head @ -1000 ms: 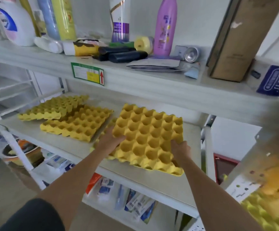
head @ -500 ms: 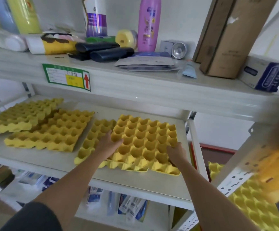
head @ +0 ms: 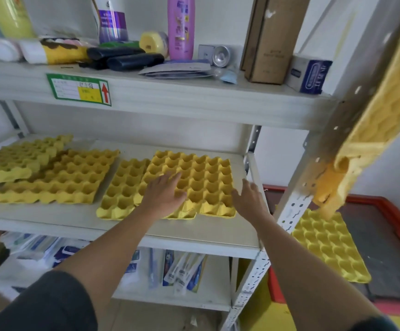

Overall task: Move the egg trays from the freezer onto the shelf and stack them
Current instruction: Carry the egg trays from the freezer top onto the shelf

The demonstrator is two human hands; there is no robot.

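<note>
Because the top yellow egg tray lies offset over the tray beneath on the middle shelf, my left hand presses it flat-fingered, I judge to seat it. My right hand hovers beside it, released, gripping nothing.

Bright, even daylight, soft shadows, slight motion blur, wide-angle bending at the edges.

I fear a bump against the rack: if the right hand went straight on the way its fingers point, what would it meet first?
Probably the right edge of the top egg tray, or the shelf board beside it; the right hand hovers open there, and depth is unclear.
</note>
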